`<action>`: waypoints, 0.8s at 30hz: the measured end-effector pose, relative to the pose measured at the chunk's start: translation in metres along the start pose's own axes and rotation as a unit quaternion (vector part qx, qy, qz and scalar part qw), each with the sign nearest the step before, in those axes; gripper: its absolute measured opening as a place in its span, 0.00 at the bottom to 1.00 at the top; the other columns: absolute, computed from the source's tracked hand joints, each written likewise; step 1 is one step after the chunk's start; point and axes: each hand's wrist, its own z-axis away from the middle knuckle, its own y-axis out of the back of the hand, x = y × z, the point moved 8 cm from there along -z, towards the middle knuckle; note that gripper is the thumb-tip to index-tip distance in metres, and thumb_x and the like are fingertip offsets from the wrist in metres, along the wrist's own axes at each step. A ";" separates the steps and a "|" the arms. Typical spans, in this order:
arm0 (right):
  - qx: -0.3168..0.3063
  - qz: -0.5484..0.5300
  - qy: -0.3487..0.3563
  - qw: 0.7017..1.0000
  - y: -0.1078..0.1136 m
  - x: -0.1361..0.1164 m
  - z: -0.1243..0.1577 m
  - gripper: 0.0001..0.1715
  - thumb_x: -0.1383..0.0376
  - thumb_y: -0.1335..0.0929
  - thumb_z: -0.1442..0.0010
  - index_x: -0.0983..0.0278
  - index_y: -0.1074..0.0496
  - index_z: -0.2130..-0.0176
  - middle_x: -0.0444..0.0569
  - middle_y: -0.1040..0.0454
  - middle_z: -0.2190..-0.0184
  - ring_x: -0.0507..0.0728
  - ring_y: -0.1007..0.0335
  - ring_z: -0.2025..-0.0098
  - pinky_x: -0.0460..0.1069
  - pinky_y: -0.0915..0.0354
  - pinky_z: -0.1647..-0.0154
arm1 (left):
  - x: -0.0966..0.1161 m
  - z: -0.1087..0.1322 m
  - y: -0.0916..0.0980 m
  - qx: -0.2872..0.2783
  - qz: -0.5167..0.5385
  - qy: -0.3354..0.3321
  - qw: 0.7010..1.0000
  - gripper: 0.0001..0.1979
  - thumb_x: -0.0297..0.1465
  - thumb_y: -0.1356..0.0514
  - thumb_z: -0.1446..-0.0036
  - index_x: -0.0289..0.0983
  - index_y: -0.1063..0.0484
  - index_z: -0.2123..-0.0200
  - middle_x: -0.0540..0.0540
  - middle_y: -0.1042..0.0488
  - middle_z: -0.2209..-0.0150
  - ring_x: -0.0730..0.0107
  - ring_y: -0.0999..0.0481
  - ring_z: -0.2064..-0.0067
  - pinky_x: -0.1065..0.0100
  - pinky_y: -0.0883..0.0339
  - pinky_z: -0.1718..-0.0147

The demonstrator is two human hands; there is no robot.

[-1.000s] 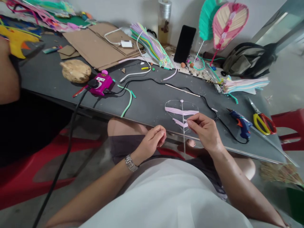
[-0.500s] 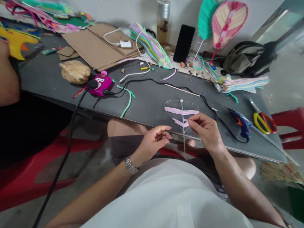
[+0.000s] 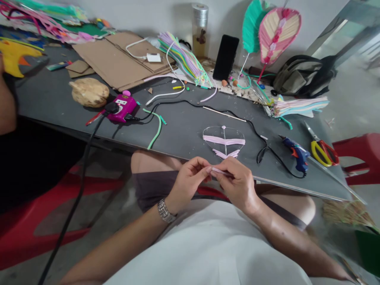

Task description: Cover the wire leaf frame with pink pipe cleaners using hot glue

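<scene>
Close to my body, at the table's front edge, my left hand (image 3: 189,181) and my right hand (image 3: 240,183) meet with their fingers pinched. Between them runs a short pale pink pipe cleaner (image 3: 220,171), partly covered by the fingers. Just beyond lies a leaf-shaped wire frame (image 3: 225,147) with a stem down its middle. One pink strip (image 3: 214,139) crosses its widest part, and a shorter V-shaped pink strip (image 3: 221,153) sits lower down. My right hand hides the lower end of the frame.
A blue glue gun (image 3: 297,153) and red-and-yellow scissors (image 3: 322,148) lie right of the frame. A black cable (image 3: 190,101) runs to a magenta power socket (image 3: 123,109). Pipe cleaner bundles (image 3: 187,59), cardboard (image 3: 118,63) and a phone (image 3: 226,57) are farther back. A person's arm (image 3: 6,99) is at left.
My right hand has come down and left from the frame to meet my left hand. The pink pipe cleaner now shows between both hands, and my left fingers have closed on it.
</scene>
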 end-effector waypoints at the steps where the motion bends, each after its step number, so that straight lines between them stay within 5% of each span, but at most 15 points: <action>1: 0.005 0.023 0.027 0.999 0.000 -0.005 0.000 0.09 0.68 0.31 0.32 0.62 0.23 0.66 0.44 0.28 0.72 0.51 0.33 0.70 0.47 0.37 0.68 | 0.000 0.001 -0.001 0.000 0.008 -0.001 1.000 0.20 0.44 0.27 0.47 0.35 0.28 0.69 0.53 0.28 0.74 0.78 0.31 0.73 0.74 0.35 0.71; 5: -0.003 0.058 0.065 0.996 0.002 -0.011 0.003 0.08 0.70 0.33 0.32 0.62 0.29 0.66 0.44 0.29 0.71 0.51 0.34 0.71 0.46 0.39 0.70 | -0.003 -0.001 0.002 0.015 0.055 0.016 0.998 0.19 0.44 0.27 0.46 0.35 0.27 0.68 0.52 0.28 0.75 0.77 0.30 0.73 0.74 0.35 0.71; 9: -0.023 0.071 0.048 0.996 0.008 -0.007 0.011 0.08 0.68 0.35 0.31 0.61 0.33 0.65 0.42 0.31 0.72 0.50 0.36 0.73 0.47 0.40 0.70 | 0.013 -0.010 0.033 0.112 0.095 -0.036 0.988 0.15 0.41 0.29 0.45 0.36 0.24 0.63 0.51 0.27 0.74 0.77 0.30 0.74 0.75 0.37 0.74; 13: -0.146 0.135 0.076 0.977 -0.004 -0.004 0.021 0.14 0.67 0.38 0.28 0.61 0.33 0.68 0.42 0.33 0.75 0.51 0.39 0.75 0.48 0.44 0.73 | 0.033 -0.011 0.055 0.155 0.077 -0.107 0.979 0.12 0.39 0.31 0.44 0.36 0.23 0.68 0.51 0.29 0.75 0.76 0.31 0.74 0.75 0.38 0.76; 16: -0.213 0.134 0.051 0.966 -0.010 0.003 0.023 0.07 0.67 0.34 0.31 0.62 0.27 0.55 0.48 0.24 0.63 0.53 0.30 0.66 0.48 0.38 0.67 | 0.036 -0.008 0.057 0.159 0.022 -0.117 0.980 0.12 0.37 0.29 0.45 0.35 0.24 0.71 0.52 0.31 0.77 0.77 0.34 0.75 0.75 0.40 0.76; 18: -0.197 0.109 -0.007 0.974 -0.003 0.012 0.017 0.05 0.65 0.33 0.32 0.62 0.26 0.56 0.47 0.23 0.63 0.53 0.30 0.66 0.48 0.37 0.65 | 0.033 -0.007 0.055 0.159 -0.001 -0.110 0.981 0.12 0.36 0.28 0.47 0.35 0.26 0.72 0.53 0.32 0.79 0.78 0.36 0.76 0.75 0.42 0.76; 21: -0.129 0.061 -0.095 0.985 0.011 0.028 0.004 0.14 0.60 0.33 0.30 0.62 0.31 0.69 0.40 0.33 0.78 0.50 0.40 0.75 0.47 0.42 0.70 | 0.024 -0.007 0.052 0.153 0.005 -0.096 0.984 0.11 0.35 0.29 0.47 0.36 0.26 0.70 0.53 0.31 0.78 0.78 0.35 0.76 0.75 0.41 0.75; 24: -0.093 -0.040 -0.159 0.982 0.016 0.042 -0.005 0.08 0.60 0.32 0.32 0.62 0.29 0.63 0.39 0.30 0.78 0.49 0.40 0.77 0.46 0.43 0.73 | 0.016 -0.008 0.049 0.149 0.011 -0.079 0.986 0.10 0.34 0.31 0.47 0.36 0.24 0.64 0.52 0.27 0.75 0.76 0.30 0.74 0.74 0.38 0.74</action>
